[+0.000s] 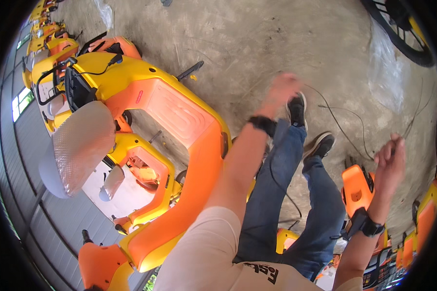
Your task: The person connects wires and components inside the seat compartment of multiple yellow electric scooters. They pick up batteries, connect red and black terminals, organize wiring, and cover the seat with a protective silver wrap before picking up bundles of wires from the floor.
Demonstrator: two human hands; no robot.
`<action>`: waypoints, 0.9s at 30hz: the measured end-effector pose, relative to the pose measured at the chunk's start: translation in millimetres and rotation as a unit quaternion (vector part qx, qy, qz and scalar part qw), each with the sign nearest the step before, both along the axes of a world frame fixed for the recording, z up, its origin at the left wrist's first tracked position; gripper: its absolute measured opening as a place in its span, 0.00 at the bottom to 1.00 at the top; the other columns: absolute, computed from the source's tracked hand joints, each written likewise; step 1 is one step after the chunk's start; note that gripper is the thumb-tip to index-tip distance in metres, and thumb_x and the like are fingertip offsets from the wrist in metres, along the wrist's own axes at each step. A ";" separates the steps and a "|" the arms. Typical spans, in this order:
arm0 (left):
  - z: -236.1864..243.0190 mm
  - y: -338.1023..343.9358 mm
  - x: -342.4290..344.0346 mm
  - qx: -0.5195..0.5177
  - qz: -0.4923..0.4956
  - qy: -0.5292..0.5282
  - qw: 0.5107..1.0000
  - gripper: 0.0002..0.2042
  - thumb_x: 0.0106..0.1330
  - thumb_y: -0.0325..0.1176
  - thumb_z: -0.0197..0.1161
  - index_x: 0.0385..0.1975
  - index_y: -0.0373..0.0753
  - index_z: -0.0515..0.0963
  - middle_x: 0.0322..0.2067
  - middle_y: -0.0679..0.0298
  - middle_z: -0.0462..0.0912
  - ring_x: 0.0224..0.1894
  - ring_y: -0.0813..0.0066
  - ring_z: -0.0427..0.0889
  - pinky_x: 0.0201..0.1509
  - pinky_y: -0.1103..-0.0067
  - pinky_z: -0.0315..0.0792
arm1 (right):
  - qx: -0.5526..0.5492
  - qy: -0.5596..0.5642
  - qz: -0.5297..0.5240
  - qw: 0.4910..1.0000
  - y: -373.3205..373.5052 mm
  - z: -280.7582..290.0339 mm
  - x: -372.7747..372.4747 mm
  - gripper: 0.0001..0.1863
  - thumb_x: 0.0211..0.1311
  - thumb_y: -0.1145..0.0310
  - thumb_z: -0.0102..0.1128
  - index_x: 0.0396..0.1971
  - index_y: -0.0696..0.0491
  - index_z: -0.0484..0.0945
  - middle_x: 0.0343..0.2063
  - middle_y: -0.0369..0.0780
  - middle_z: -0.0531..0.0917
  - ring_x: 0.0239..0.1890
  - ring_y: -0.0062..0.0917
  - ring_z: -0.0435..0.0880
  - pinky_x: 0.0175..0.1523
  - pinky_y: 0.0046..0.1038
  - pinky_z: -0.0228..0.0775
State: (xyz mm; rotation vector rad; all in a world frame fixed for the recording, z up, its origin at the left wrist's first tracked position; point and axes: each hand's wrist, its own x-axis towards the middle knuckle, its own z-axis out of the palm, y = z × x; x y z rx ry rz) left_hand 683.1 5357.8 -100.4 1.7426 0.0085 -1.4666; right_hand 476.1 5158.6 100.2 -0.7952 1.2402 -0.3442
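A thin black cable [329, 107] stretches in loops between my two hands. My left hand [282, 88] is out in front, above my shoe; it is smeared by motion, but the cable runs into its closed fingertips. Farther right and nearer to me, my right hand [391, 157] is closed around the cable, with loose ends sticking up past the fingers. More dark cable hangs along my trouser leg. Left of my left forearm stands a yellow and orange scooter [194, 165], its seat [84, 140] wrapped in silvery padding.
More scooters stand behind it at the left and along the right edge. An orange scooter part [357, 186] is below my right hand. Clear plastic sheeting [386, 72] lies on the concrete floor [238, 39], near a black wheel [402, 41] at the upper right.
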 end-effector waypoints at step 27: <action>-203.6 128.4 148.1 0.459 -0.128 -0.409 0.778 0.13 0.52 0.30 0.57 0.36 0.33 0.70 0.37 0.50 0.75 0.40 0.56 0.75 0.41 0.69 0.71 | -0.004 0.024 0.013 1.000 -26.9 -86.9 29.5 0.12 0.66 0.63 0.36 0.37 0.57 0.62 0.11 0.29 0.55 0.08 0.08 0.47 0.06 0.11 0.41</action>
